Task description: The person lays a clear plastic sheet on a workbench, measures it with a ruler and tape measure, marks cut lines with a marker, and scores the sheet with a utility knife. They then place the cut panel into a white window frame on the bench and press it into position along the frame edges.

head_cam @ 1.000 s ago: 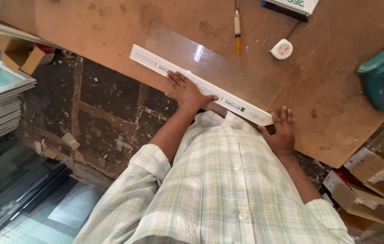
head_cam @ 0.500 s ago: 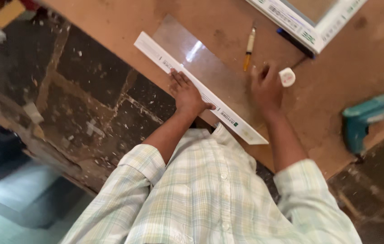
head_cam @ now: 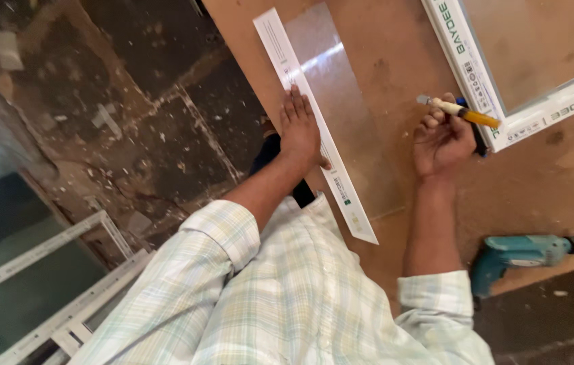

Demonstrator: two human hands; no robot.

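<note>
Left hand (head_cam: pixel 300 128) flat, released, pressing long white plastic strip (head_cam: pixel 314 122) beside clear glass pane (head_cam: pixel 347 115); right hand (head_cam: pixel 443 138) grasping yellow-handled cutter (head_cam: pixel 466 113); teal power drill (head_cam: pixel 523 253) near on brown board table (head_cam: pixel 395 40).

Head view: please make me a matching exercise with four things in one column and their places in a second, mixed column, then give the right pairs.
Things:
1. left hand
2. right hand
3. drill
4. glass sheet

Places:
A. lying on the board near the right elbow
B. pressing flat on the white strip
C. flat on the board, beside the white strip
D. holding a yellow-handled tool

Pairs: 1-B, 2-D, 3-A, 4-C
</note>
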